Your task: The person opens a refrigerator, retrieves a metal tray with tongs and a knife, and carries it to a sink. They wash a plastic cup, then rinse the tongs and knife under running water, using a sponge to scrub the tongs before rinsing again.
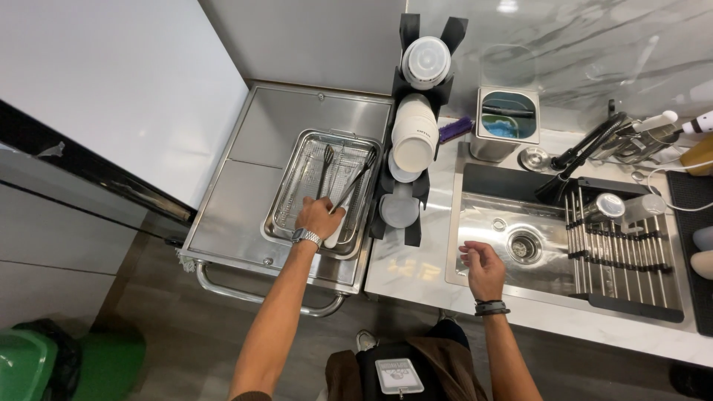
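The left hand (pixel 319 217) is placed inside a shallow metal tray (pixel 286 194) that lies on a steel cart (pixel 245 200). The fingers are curled down onto a white object (pixel 338 229) at the near right corner of the tray; whether this object is truly gripped cannot be told, because the hand covers it. A wristwatch (pixel 306 237) is worn on this arm. 2 pairs of metal tongs (pixel 345 186) are seen in the same tray, just beyond the hand, with their handles pointing away from the person.

The right hand (pixel 484 269) is held above the near edge of the sink (pixel 494 238), with the fingers loosely bent and nothing between them. Dark bands are worn on its wrist.

Between the cart and the sink, a black holder with stacked white cups (pixel 414 134) is standing on the marble counter (pixel 405 271). A roll-up drying rack (pixel 620 249) is laid over the right part of the sink, and a black faucet (pixel 587 152) is seen behind it.
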